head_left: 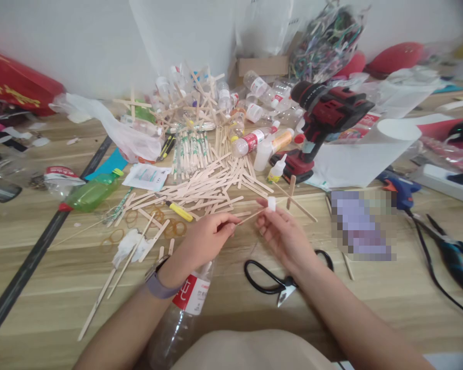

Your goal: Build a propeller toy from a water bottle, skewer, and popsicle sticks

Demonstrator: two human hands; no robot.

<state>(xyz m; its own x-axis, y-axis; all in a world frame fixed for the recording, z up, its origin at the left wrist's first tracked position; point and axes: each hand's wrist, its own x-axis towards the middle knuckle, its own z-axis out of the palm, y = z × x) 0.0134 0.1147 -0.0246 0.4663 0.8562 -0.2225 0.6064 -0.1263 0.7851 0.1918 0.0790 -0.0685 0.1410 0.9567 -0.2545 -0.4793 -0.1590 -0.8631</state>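
My left hand [210, 236] pinches one end of a thin wooden stick [250, 216]. A small white bottle cap [271, 203] is held between the fingers of my right hand [283, 231], at the stick's other end. Whether the stick goes into the cap or only touches it, I cannot tell. Under my left wrist is a clear plastic bottle [195, 298] with a red and white label. Black-handled scissors [264, 280] lie partly beneath my right forearm. Just beyond my hands are loose flat craft sticks [200, 186] and a yellow utility knife [180, 211].
A red and black cordless drill [324, 110] stands at the back right, near a small glue bottle [278, 168]. Several plastic bottles [254, 139] crowd the back. On the right are a glue gun [399, 187] and pliers [453, 257]; a green bottle [94, 191] lies left.
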